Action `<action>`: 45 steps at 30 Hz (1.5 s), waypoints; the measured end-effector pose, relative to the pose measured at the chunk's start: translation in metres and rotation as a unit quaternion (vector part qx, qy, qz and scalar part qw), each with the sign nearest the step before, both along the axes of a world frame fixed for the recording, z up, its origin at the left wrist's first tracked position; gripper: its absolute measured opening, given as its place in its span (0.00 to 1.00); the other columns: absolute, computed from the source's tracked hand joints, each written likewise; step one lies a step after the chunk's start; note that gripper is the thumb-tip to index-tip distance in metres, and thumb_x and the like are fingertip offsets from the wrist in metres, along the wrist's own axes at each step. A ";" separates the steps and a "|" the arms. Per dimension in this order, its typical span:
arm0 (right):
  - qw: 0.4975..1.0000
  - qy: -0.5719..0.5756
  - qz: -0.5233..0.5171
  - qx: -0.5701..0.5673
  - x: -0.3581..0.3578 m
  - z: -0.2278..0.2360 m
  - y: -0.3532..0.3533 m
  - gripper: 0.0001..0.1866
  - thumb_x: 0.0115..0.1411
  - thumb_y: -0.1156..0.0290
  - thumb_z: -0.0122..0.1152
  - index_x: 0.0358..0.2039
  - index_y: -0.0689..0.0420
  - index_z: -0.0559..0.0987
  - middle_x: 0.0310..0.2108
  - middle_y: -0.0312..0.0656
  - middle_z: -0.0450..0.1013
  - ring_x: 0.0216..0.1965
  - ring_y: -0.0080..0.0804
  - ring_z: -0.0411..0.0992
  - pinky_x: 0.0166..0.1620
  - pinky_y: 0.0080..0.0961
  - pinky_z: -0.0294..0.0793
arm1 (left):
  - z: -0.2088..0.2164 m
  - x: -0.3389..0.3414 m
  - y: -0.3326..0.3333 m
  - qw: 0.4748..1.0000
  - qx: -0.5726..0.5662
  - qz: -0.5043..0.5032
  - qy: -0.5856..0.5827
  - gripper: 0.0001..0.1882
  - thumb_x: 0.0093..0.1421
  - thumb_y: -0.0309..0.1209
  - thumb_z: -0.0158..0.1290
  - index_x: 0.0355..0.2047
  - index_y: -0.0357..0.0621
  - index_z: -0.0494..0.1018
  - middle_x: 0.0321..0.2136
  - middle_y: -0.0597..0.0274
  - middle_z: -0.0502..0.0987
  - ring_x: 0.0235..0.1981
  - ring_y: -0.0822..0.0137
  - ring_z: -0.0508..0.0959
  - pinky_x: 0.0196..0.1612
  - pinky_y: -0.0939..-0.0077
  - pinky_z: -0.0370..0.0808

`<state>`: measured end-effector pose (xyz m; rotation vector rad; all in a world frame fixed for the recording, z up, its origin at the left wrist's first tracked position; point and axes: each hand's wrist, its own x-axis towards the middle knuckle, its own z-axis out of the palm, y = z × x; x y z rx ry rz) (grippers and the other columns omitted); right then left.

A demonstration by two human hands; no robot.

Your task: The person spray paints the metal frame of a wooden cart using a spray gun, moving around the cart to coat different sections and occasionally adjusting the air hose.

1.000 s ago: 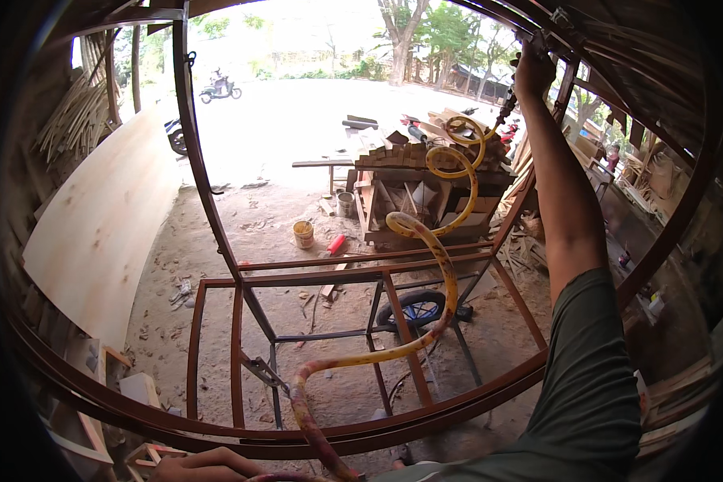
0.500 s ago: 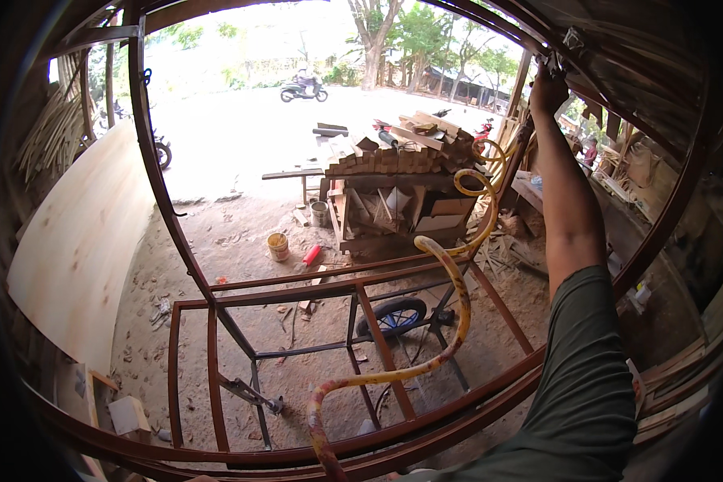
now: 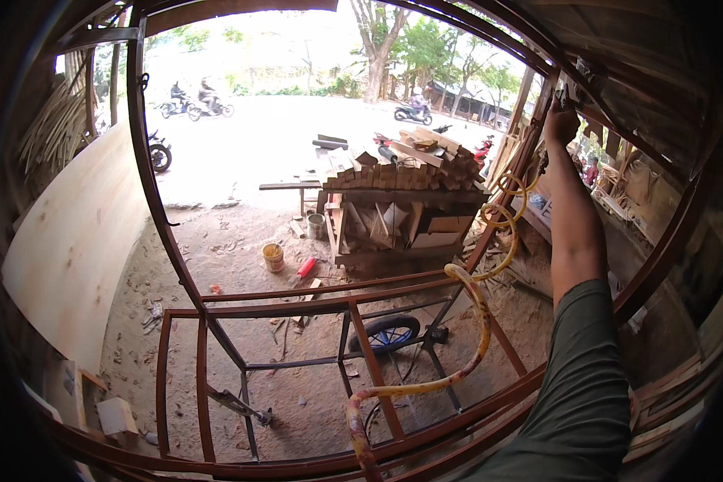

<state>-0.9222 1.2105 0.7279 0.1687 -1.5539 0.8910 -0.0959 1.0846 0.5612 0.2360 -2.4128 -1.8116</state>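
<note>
Yellow hose below right grip

one hand, one hose, one blue-rimmed wheel

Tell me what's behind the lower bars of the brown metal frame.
Through the gaps I see a blue-centred black wheel and dirt ground. A slanting brown bar hides part of the wheel, and the yellow hose crosses too; what lies directly behind them is covered.

Right sleeve dark grey-green — short, loose, creased fabric; forearm bare; right hand bare too
</note>
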 end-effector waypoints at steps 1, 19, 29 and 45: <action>1.000 -0.013 -0.009 0.005 -0.001 0.001 0.000 0.21 0.61 0.49 0.63 0.42 0.54 0.84 0.36 0.54 0.81 0.40 0.57 0.79 0.42 0.49 0.78 | 0.002 -0.001 0.000 1.000 0.001 -0.001 -0.007 0.08 0.63 0.25 0.54 0.41 0.32 0.74 0.44 0.51 0.74 0.40 0.61 0.75 0.39 0.71 0.72; 0.945 0.144 0.293 -0.023 0.093 -0.018 -0.111 0.16 0.62 0.59 0.67 0.35 0.61 0.84 0.16 0.45 0.74 0.19 0.33 0.73 0.27 0.33 0.71 | 0.012 0.025 0.009 0.997 -0.027 0.060 -0.035 0.10 0.62 0.25 0.54 0.43 0.33 0.76 0.42 0.54 0.75 0.37 0.65 0.76 0.37 0.74 0.73; 0.832 0.126 0.539 -0.040 0.230 -0.022 -0.206 0.15 0.65 0.61 0.65 0.35 0.62 0.81 0.19 0.32 0.73 0.19 0.17 0.69 0.22 0.21 0.64 | 0.019 0.060 0.031 0.984 -0.054 0.170 -0.024 0.12 0.58 0.33 0.55 0.31 0.33 0.76 0.36 0.52 0.78 0.35 0.64 0.78 0.37 0.70 0.75; 0.700 0.112 0.705 0.020 0.433 -0.018 -0.328 0.24 0.69 0.67 0.58 0.65 0.51 0.70 0.36 0.37 0.83 0.24 0.17 0.75 0.27 0.17 0.76 | 0.016 0.125 0.072 0.960 -0.022 0.277 -0.029 0.13 0.59 0.34 0.54 0.32 0.33 0.76 0.36 0.52 0.78 0.37 0.63 0.79 0.40 0.72 0.76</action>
